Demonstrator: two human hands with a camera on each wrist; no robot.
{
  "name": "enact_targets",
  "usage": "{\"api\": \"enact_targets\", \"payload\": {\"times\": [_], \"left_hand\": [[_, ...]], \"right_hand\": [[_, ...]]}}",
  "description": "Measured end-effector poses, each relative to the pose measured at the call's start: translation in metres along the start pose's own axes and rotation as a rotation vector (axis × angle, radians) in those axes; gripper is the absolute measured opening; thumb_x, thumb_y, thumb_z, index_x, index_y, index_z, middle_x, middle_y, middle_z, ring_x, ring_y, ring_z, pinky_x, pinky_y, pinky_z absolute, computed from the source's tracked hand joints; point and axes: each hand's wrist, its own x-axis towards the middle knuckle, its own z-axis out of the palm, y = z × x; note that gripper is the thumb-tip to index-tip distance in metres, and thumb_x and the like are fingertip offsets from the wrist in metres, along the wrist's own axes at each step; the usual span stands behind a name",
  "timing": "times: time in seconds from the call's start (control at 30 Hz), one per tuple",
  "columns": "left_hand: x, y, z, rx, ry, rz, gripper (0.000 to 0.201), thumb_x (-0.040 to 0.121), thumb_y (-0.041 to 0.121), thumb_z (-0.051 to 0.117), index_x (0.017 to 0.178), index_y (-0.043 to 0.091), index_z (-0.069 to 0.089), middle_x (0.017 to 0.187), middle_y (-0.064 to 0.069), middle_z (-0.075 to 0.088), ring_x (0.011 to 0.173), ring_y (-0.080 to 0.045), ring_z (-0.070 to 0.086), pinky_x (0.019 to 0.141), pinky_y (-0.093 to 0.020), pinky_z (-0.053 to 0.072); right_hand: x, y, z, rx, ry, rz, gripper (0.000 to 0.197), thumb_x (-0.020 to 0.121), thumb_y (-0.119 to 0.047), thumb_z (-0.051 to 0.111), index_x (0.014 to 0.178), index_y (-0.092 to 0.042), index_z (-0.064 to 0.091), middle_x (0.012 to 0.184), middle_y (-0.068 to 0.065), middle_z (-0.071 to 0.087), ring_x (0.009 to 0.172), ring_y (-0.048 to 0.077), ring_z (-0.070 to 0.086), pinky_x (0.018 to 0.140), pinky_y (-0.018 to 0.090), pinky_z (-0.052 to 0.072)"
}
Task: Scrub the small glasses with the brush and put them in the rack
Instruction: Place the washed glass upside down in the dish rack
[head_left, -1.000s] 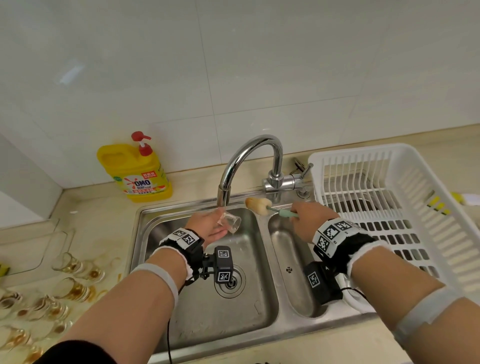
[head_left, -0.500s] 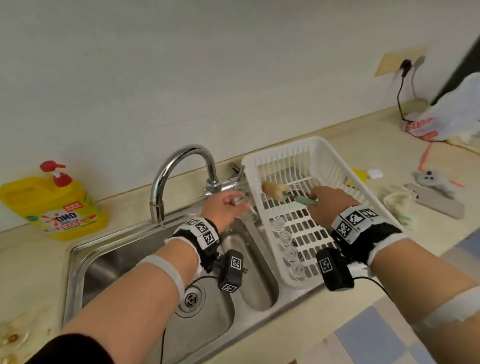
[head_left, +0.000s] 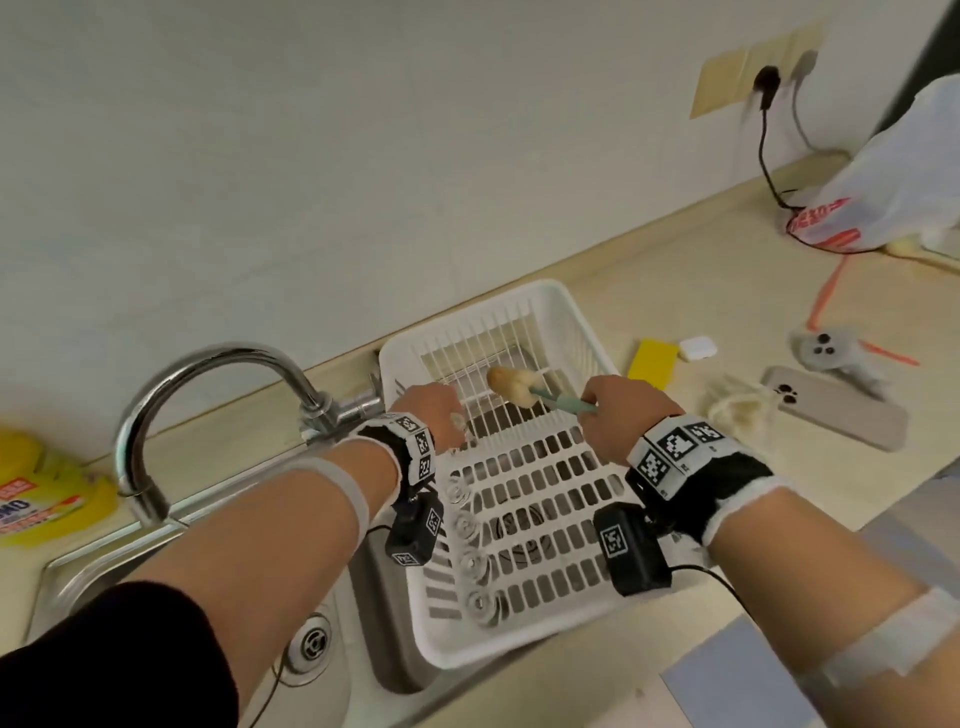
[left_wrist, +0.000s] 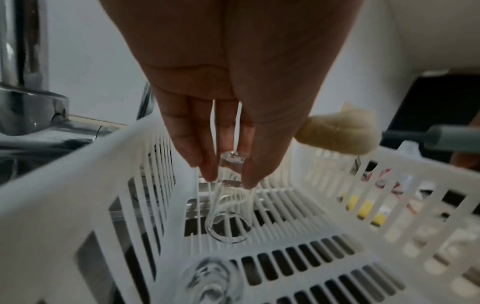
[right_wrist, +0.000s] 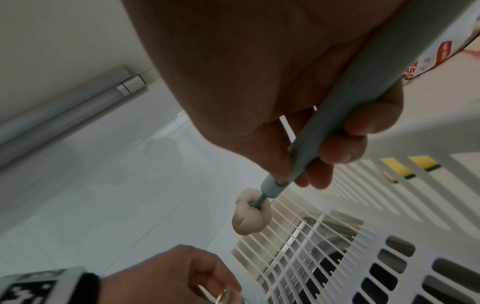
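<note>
Head view: the left hand (head_left: 434, 415) reaches into the white slatted plastic rack (head_left: 524, 499) over the steel sink (head_left: 332, 660); four glasses line the rack's left side.

Left wrist view: its grip pinches a small clear glass (left_wrist: 228, 207), mouth down, just above the rack floor.

Right wrist view: the right hand (right_wrist: 272, 92) grips the pale-green-handled sponge brush (right_wrist: 306, 160), held over the rack.

The small clear glass (left_wrist: 228, 216) is showing smooth and glossy. The white slotted plastic rack (head_left: 519, 499) is looking matt, the curved chrome metal tap (head_left: 208, 374) is gleaming mirror-bright, and the brush's cream sponge head (head_left: 511, 385) is appearing soft and porous on its smooth grey-green plastic handle (right_wrist: 363, 98).
</note>
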Motion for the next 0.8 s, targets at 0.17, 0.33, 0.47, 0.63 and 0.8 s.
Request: {"api": "enact_targets", "payload": {"times": [0.17, 0.33, 0.47, 0.63, 0.8], "left_hand": [[0.019, 0.011, 0.015, 0.174, -0.148, -0.068, 0.017, 0.084, 0.023, 0.072, 0.098, 0.017, 0.065, 0.097, 0.000, 0.065, 0.090, -0.020, 0.064, 0.076, -0.030, 0.053], [0.023, 0.015, 0.025, 0.246, -0.170, -0.078, 0.024, 0.085, 0.020, 0.073, 0.106, 0.012, 0.066, 0.101, -0.004, 0.070, 0.090, -0.021, 0.067, 0.075, -0.031, 0.055], [0.022, 0.014, 0.028, 0.289, -0.174, -0.107, 0.024, 0.087, 0.014, 0.071, 0.110, 0.012, 0.064, 0.100, -0.005, 0.066, 0.086, -0.021, 0.064, 0.070, -0.031, 0.051], [0.012, 0.006, 0.029, 0.263, -0.205, -0.086, 0.030, 0.092, 0.015, 0.066, 0.122, 0.011, 0.060, 0.121, -0.007, 0.064, 0.108, -0.023, 0.063, 0.084, -0.029, 0.051], [-0.037, -0.007, -0.003, 0.068, -0.041, 0.029, 0.031, 0.099, 0.034, 0.051, 0.128, 0.026, 0.060, 0.126, 0.005, 0.062, 0.113, -0.018, 0.059, 0.097, -0.035, 0.050]], "right_hand": [[0.013, 0.005, 0.004, 0.007, -0.091, -0.023, 0.018, 0.092, -0.025, 0.050, 0.107, -0.019, 0.058, 0.092, 0.003, 0.061, 0.080, 0.024, 0.058, 0.068, 0.031, 0.046], [0.020, 0.008, 0.004, 0.006, -0.126, -0.023, 0.016, 0.094, -0.024, 0.050, 0.107, -0.019, 0.057, 0.090, 0.002, 0.062, 0.077, 0.021, 0.059, 0.067, 0.031, 0.048], [0.024, 0.003, 0.001, -0.010, -0.145, -0.038, 0.018, 0.094, -0.024, 0.050, 0.110, -0.018, 0.057, 0.094, 0.003, 0.062, 0.079, 0.022, 0.060, 0.069, 0.031, 0.049], [0.025, -0.009, -0.003, -0.027, -0.148, -0.061, 0.020, 0.094, -0.024, 0.050, 0.113, -0.019, 0.056, 0.094, 0.002, 0.061, 0.082, 0.022, 0.059, 0.070, 0.031, 0.048], [0.020, -0.045, -0.007, -0.053, -0.160, -0.165, 0.019, 0.095, -0.024, 0.048, 0.110, -0.017, 0.058, 0.090, 0.000, 0.061, 0.074, 0.016, 0.059, 0.063, 0.027, 0.047]]}}
